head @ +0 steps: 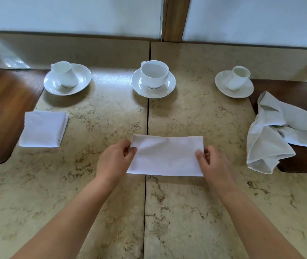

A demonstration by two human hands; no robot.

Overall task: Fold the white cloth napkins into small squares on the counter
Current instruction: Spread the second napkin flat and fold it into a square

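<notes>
A half-folded napkin (165, 156) lies at the counter's (205, 212) middle, pinched at its short ends by the left hand (114, 159) and the right hand (214, 163). If the ends are brought together unevenly, a skewed square could be produced.

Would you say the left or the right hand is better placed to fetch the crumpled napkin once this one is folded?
Probably the right hand: the crumpled napkin lies on its side, while the left hand would have to cross the half-folded napkin both hands pinch.
</notes>
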